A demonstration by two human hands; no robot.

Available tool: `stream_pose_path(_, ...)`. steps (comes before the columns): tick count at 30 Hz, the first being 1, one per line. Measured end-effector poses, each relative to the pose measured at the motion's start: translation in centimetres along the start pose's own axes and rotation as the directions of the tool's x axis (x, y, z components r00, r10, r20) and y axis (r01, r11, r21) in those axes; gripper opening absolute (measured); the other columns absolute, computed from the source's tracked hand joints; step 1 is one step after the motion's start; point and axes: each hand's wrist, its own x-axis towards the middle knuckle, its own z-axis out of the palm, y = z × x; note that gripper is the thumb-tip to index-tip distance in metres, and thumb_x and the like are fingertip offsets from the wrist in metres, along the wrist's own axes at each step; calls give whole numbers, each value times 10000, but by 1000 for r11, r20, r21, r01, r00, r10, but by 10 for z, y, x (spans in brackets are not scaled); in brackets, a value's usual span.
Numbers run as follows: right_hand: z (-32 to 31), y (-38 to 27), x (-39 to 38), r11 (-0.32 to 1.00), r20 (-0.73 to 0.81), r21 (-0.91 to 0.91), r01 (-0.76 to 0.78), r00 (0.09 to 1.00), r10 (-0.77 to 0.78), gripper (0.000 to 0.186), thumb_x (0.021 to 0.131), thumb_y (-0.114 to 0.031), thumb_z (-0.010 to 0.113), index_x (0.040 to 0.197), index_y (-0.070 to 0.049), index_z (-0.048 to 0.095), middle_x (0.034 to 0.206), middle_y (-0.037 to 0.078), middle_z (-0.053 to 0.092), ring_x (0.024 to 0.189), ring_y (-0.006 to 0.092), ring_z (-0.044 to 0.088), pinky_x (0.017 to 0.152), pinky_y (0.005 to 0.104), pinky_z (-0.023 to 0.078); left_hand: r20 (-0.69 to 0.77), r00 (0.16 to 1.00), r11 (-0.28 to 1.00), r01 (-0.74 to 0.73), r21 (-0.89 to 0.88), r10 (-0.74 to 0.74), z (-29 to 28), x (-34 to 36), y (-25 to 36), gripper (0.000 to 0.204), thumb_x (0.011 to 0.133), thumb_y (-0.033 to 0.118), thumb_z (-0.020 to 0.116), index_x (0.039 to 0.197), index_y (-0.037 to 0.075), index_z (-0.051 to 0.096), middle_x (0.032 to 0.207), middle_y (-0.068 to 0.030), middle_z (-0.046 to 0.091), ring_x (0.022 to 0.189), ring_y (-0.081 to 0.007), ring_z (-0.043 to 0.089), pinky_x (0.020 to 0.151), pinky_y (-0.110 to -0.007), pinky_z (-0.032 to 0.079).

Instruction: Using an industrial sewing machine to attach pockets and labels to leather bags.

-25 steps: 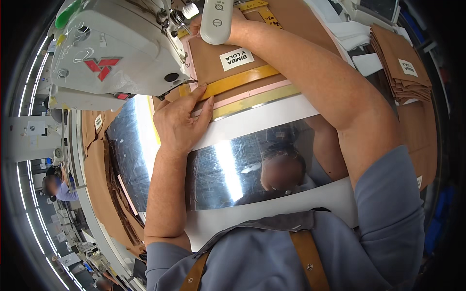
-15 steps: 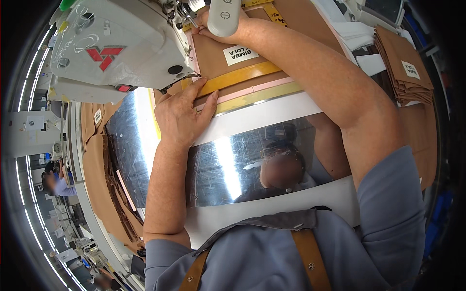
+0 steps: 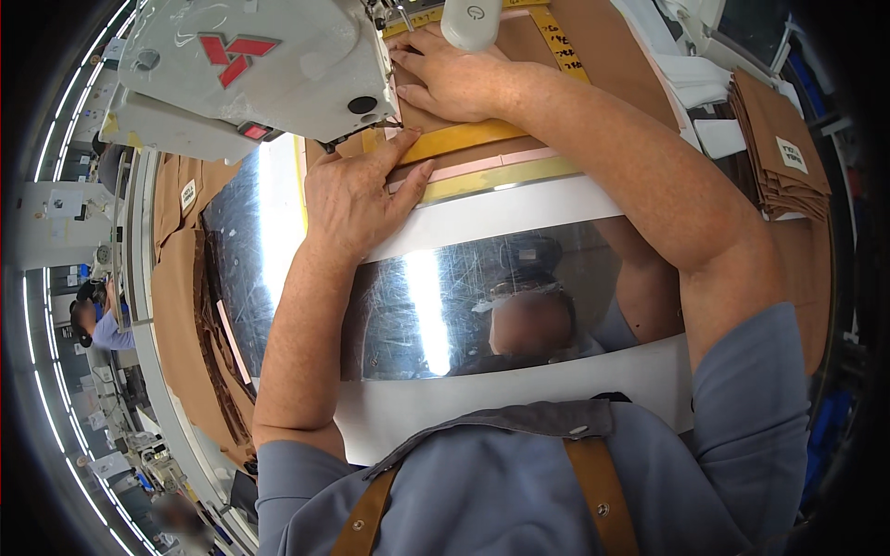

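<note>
From the head view, your left hand (image 3: pixel 357 190) lies flat with fingers spread, pressing on the near edge of the brown fabric (image 3: pixel 482 116), just right of the sewing machine (image 3: pixel 250 69). Your right hand (image 3: pixel 454 79) lies farther off, fingers held together and pressed flat on the same fabric close to the needle; the needle itself is hidden behind the machine head and a white handle-like part at the top edge, which is cut off. Yellow and pink strips (image 3: pixel 482 157) run across the fabric between your hands. The fabric sits on the far part of the worktop (image 3: pixel 519 208), beyond a shiny metal plate (image 3: pixel 482 306) that mirrors you. At far right, a stack of folded brown pieces (image 3: pixel 779 167) carries a small white rectangular label; its print is too small to make out.
</note>
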Motion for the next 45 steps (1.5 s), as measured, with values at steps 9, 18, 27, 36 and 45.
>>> stream_pose_path(9,2,29,-5,986,82,129,104,990,-115,1007,813,-761,629,1569,-124,438,1604,145,438,1510,308,363,1247,432,264,89,989,989,-126,71,119,-9,5,-14,440,940,486,700,1268,192,704,622,-57,681,574,-234,673,679,-373,537)
stream_pose_path(18,-3,13,-16,996,34,74,59,998,-62,982,877,-764,526,1600,-120,368,1653,117,366,1537,290,309,1278,444,163,41,996,997,-74,-19,74,-3,-6,-3,467,981,451,622,1335,151,672,617,-96,675,571,-277,678,638,-422,543)
stream_pose_path(27,0,19,-15,987,10,156,39,999,-41,764,934,-600,601,1536,-148,472,1596,180,418,1517,350,315,1262,472,225,264,951,984,174,-22,-163,-14,2,36,632,990,467,578,1460,47,535,640,-161,671,600,-339,695,615,-454,547)
stream_pose_path(36,1,18,-13,997,97,81,11,995,-19,838,943,-643,548,1595,-147,373,1643,93,378,1533,271,312,1251,447,297,194,974,992,122,-27,-115,-1,0,40,694,1005,459,549,1435,-81,473,604,-139,662,585,-333,690,602,-451,548)
stream_pose_path(45,-3,16,-11,998,154,68,-14,988,3,858,939,-662,550,1597,-142,370,1642,92,376,1546,259,283,1261,441,283,162,981,991,116,-60,-105,-1,0,40,664,1004,461,555,1364,-96,525,634,-153,676,607,-332,700,608,-452,548)
